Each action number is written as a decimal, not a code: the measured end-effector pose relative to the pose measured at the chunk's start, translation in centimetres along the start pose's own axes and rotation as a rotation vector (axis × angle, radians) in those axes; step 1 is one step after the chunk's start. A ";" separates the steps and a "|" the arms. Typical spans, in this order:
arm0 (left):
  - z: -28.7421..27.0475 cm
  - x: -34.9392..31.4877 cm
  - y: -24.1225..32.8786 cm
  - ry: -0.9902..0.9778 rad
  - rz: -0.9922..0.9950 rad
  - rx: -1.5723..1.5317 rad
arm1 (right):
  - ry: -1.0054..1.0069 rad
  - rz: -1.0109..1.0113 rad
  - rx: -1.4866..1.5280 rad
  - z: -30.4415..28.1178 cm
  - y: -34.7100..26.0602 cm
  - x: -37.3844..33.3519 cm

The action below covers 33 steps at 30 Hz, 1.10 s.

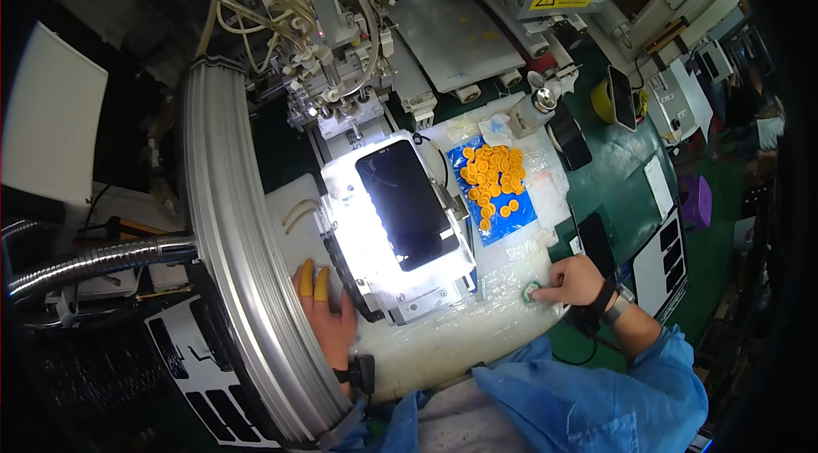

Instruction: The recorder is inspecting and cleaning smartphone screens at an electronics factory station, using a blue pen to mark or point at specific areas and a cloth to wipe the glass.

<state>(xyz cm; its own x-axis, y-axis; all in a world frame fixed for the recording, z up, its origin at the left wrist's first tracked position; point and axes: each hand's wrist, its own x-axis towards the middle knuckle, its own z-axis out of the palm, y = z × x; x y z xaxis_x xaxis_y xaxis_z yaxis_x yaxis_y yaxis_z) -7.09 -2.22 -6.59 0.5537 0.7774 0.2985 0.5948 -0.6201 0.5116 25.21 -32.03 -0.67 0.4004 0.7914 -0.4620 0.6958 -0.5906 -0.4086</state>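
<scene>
A dark phone-sized glass panel [406, 204] lies on a brightly lit white metal fixture [426, 298] before me. My left hand [331, 321] rests beside the fixture's left edge, its fingers stretched out, with yellow finger cots on two of them. To the right, my right hand [578, 281] is curled, with a fingertip touching a small round green button-like piece [530, 293] on the work surface. Nothing else shows in that hand. Beyond it, a loose pile of orange finger cots [490, 176] sits on a blue sheet [504, 225].
Machine heads with hoses [336, 61] stand just behind the fixture. A thick silver metal column [234, 223] curves past my left hand. At the back right are a pump bottle [534, 109], a dark phone [569, 136] and a yellow cup [603, 102]. A cable [575, 359] runs below my right wrist.
</scene>
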 end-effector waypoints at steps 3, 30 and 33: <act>-0.3 0.1 0.3 -0.015 -0.019 0.038 | -0.060 0.008 0.154 -1.0 -0.2 0.3; -1.3 0.1 -0.3 -0.019 -0.265 -0.395 | 0.129 -0.094 0.158 0.4 -2.7 3.2; -2.4 1.2 1.9 0.025 -0.225 -0.512 | 0.135 -0.099 0.155 0.3 -2.7 3.4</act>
<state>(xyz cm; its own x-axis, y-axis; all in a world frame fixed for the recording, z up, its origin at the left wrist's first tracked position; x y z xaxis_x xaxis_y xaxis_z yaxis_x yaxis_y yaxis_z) -6.63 -2.23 -3.34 0.4287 0.8905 0.1526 0.3341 -0.3131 0.8890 24.47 -27.80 -1.32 0.4184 0.8543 -0.3084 0.6397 -0.5182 -0.5676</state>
